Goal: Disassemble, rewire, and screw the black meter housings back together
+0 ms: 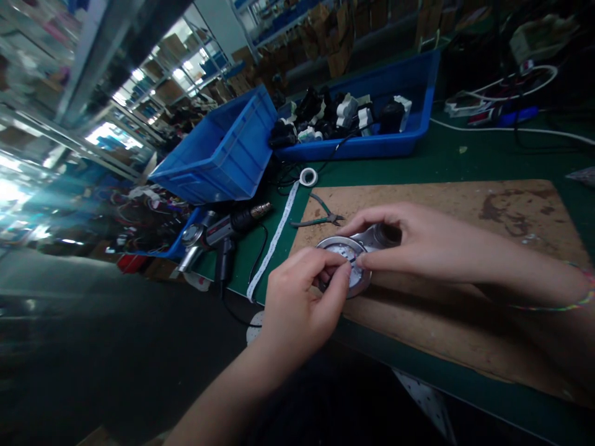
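A round silvery metal housing (326,242) with a white disc (354,272) inside rests over the near left part of a brown board. My right hand (409,244) is closed around the housing's tubular neck (375,237), its thumb reaching onto the disc. At the disc's face, my left hand (307,297) pinches with thumb and index finger; a small dark piece shows by the fingertips, too small to name. Both hands' fingertips nearly meet there. Just beyond the housing lie green-handled cutting pliers (329,218), touched by neither hand.
The brown board (446,204) lies on a green tabletop (493,152). To the left are a heat gun (227,229), a label strip (279,232) and its white roll (308,177). Behind stand a tilted blue bin (223,155) and a blue tray (395,145) holding black and white parts.
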Motion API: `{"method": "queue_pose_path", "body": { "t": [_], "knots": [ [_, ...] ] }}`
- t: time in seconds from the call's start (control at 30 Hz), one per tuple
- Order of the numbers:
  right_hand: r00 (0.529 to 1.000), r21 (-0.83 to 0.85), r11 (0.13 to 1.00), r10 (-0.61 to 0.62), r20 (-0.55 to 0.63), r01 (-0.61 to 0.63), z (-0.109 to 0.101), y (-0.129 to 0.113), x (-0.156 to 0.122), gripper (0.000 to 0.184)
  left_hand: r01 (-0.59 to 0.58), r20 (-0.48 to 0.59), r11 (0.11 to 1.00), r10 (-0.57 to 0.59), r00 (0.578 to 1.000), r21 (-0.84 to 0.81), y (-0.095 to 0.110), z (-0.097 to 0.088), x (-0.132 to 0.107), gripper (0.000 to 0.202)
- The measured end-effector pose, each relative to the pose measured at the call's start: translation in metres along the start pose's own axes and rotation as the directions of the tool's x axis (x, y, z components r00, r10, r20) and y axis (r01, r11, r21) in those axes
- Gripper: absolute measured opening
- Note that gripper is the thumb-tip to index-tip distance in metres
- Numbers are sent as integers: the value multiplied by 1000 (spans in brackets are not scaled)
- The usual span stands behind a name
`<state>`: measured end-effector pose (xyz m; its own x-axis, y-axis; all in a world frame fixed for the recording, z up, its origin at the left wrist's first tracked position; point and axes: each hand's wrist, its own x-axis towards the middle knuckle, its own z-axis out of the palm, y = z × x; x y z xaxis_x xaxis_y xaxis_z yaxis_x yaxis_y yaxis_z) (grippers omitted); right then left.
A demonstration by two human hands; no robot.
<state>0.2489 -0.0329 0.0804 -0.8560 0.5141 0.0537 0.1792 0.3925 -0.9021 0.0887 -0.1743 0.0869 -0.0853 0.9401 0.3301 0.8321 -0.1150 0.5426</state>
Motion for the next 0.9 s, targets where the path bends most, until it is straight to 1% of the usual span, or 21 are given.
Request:
{"method": "queue_pose_path", "body": {
  "t": [0.1,0.27,0.4,0.47,0.57,0.67,0.77,0.9],
  "knots": [
    [999,28,999,27,-26,-26,3,-2,0,30,-2,-5,1000,2,1000,-23,-1,1,1,7],
    [994,62,996,65,-90,-60,14,-6,0,24,33,31,998,-31,999,-54,-1,0,2,7],
    [982,36,996,86,-168,-81,20,-7,-2,22,68,44,995,-65,997,-76,0,-1,4,7],
    [987,33,998,55,-149,-51,17,-6,-1,23,87,45,993,-83,996,-86,0,-1,5,7],
    [999,87,996,4,-38,0,8,-5,0,24,102,43,990,-98,994,-100,-1,-1,6,7],
    [999,161,987,12,31,-17,0,-4,1,24,106,37,989,-103,994,-102,-1,0,6,6],
    [999,171,985,20,38,-26,-1,-3,1,25,113,39,989,-109,993,-95,-2,0,6,6],
    [1000,99,995,2,24,-4,1,-2,1,28,131,55,985,-125,991,-115,-3,-1,7,6]
  ]
}}
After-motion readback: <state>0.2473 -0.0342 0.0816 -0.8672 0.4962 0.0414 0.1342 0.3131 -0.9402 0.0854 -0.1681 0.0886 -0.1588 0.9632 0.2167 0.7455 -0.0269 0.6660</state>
